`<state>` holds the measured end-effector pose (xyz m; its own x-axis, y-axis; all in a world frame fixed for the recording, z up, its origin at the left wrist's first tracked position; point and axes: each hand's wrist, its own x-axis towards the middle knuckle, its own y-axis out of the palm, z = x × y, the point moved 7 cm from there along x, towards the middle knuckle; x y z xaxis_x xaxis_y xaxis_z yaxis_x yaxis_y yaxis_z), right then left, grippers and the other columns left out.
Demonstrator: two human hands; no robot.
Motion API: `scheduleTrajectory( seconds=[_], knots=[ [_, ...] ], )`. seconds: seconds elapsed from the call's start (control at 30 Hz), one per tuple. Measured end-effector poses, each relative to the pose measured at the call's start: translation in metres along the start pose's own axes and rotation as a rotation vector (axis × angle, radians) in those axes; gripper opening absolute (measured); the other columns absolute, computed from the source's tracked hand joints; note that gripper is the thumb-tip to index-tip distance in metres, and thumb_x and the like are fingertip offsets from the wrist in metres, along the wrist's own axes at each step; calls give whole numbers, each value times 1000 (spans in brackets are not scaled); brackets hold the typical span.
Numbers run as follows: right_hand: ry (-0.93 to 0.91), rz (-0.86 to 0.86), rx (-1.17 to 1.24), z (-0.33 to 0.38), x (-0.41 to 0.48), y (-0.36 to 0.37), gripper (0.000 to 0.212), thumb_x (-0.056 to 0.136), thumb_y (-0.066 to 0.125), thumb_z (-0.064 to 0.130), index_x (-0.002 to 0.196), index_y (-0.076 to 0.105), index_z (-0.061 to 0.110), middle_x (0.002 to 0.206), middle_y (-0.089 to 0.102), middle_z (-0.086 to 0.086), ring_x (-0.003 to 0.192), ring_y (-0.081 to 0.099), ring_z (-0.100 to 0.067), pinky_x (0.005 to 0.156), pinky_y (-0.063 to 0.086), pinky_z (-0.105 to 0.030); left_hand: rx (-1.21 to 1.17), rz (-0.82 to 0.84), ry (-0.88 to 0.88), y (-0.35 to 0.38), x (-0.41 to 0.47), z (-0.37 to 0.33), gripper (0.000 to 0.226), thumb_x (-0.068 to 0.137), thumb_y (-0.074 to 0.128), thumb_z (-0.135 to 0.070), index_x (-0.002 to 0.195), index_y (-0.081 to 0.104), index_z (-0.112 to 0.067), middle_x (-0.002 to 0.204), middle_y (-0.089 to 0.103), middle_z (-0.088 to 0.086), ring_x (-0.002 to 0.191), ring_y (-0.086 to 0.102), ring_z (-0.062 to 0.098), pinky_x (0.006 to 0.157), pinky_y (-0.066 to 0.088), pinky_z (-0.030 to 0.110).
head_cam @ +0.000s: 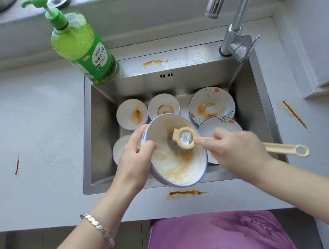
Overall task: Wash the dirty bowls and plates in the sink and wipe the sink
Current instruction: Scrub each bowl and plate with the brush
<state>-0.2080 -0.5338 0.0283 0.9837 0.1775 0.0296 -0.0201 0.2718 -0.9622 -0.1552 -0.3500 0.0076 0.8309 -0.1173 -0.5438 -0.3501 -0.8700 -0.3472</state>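
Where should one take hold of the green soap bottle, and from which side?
Probably the green soap bottle is best gripped round its tapered shoulder below the pump, from the front: it stands upright on the sink ledge and its body is wide.

Steel sink: stained bowls, plates inside; soap bottle on rim.

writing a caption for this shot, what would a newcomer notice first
The sauce-smeared blue-rimmed bowl at centre, tilted over the sink: the left hand grips its rim while the right hand holds a cream brush inside it. Behind it, stained bowls and flowered plates lie in the sink, and a green soap bottle stands at the back left corner.
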Motion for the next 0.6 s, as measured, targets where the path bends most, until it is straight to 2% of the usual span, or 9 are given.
scheduleTrajectory(
  seconds=[0.07, 0.1, 0.17, 0.23, 0.33, 0.43, 0.5, 0.57, 0.6],
  knots=[
    [44, 78, 90, 10, -14, 11, 37, 62, 64, 10, 91, 74, 31, 50, 35, 6, 30, 42, -24, 35, 19, -20, -19, -49, -14, -2, 4, 0, 50, 60, 47, -37, 108, 61, -39, 96, 64, 16, 77, 58, 18, 72, 46, 37],
    [79, 156, 193, 15, -20, 19, 35, 70, 65, 12, 95, 73, 35, 51, 31, 8, 38, 49, -25, 37, 25, -24, -21, -68, -14, -2, 5, 0, 47, 62, 46, -35, 105, 62, -38, 93, 66, 9, 77, 58, 15, 71, 45, 34],
    [182, 313, 404, 19, -22, 28, 28, 90, 59, 25, 110, 65, 44, 62, 47, 11, 71, 60, -22, 55, 37, -29, -18, -82, -12, -1, 6, -1, 43, 64, 44, -32, 102, 63, -36, 91, 67, -2, 81, 59, 15, 73, 47, 33],
    [226, 285, 470, 8, -22, 26, 30, 95, 48, 36, 121, 55, 48, 86, 61, 12, 94, 58, -19, 67, 35, -28, 1, -87, -7, -1, 6, -3, 43, 65, 44, -32, 103, 62, -36, 95, 67, 2, 87, 61, 19, 80, 49, 38],
    [230, 287, 317, 0, -21, 21, 34, 98, 40, 35, 128, 47, 49, 75, 46, 15, 100, 55, -18, 67, 31, -27, 29, -91, 3, -4, 7, -6, 44, 64, 45, -34, 104, 62, -38, 97, 67, 9, 87, 62, 24, 82, 50, 43],
    [220, 347, 468, 21, -20, 22, 32, 96, 44, 36, 124, 52, 49, 75, 50, 16, 100, 56, -18, 69, 34, -26, 64, -83, 19, -1, 7, -11, 38, 66, 46, -36, 100, 62, -39, 99, 65, 15, 87, 61, 24, 82, 49, 39],
    [212, 378, 446, 19, -17, 22, 31, 96, 45, 35, 123, 53, 50, 87, 59, 14, 101, 55, -17, 70, 36, -27, 87, -77, 18, -1, 5, -12, 35, 67, 46, -38, 98, 61, -42, 99, 64, 18, 82, 60, 24, 78, 48, 37],
    [203, 381, 286, 3, -13, 23, 33, 97, 42, 34, 125, 50, 50, 106, 63, 8, 104, 55, -17, 75, 41, -30, 88, -74, 5, -1, 4, -11, 34, 67, 46, -39, 97, 60, -45, 96, 65, 18, 75, 59, 22, 75, 48, 37],
    [205, 376, 253, -2, -12, 22, 33, 97, 42, 34, 124, 51, 50, 108, 64, 10, 103, 56, -14, 76, 42, -28, 83, -74, 0, -1, 4, -11, 34, 67, 46, -39, 97, 60, -45, 95, 66, 17, 75, 59, 23, 74, 48, 37]
  ],
)
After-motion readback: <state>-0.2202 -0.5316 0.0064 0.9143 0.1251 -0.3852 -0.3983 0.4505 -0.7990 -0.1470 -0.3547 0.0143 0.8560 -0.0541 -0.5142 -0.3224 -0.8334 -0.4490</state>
